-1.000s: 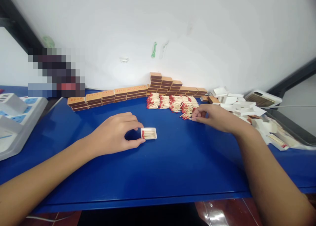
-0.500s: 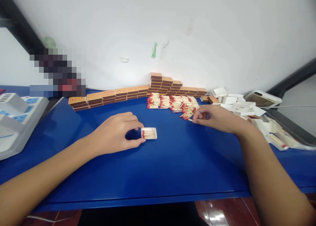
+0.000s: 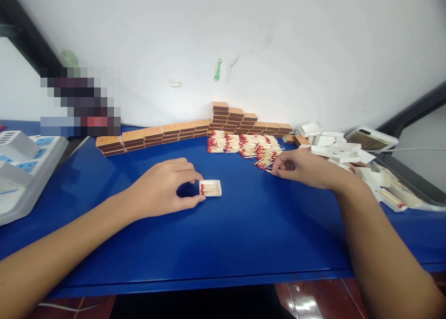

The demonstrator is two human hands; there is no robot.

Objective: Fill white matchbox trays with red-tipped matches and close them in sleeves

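Note:
A small white matchbox tray (image 3: pixel 211 182) lies flat on the blue table, partly filled with red-headed matches (image 3: pixel 211 189). Thumb and fingers of my left hand (image 3: pixel 165 189) grip it at its left end. Farther right, my right hand (image 3: pixel 301 168) pinches a single match (image 3: pixel 268 170) by its plain end, at the near edge of a loose match heap (image 3: pixel 247 144). Red heads in the heap mostly point left and toward me. Some matches at its right side are hidden behind my right fingers.
Stacked matchboxes (image 3: pixel 153 136) line the wall, tallest at a middle stack (image 3: pixel 220 114). Loose white trays (image 3: pixel 344 148) pile up at right, beside a phone-like object (image 3: pixel 371 138) and a dark tray (image 3: pixel 414 177). A power strip (image 3: pixel 38 170) stands at left.
My right hand has barely shifted, with the pinched match drawn slightly along the heap's edge. My left hand and the tray stay where they were.

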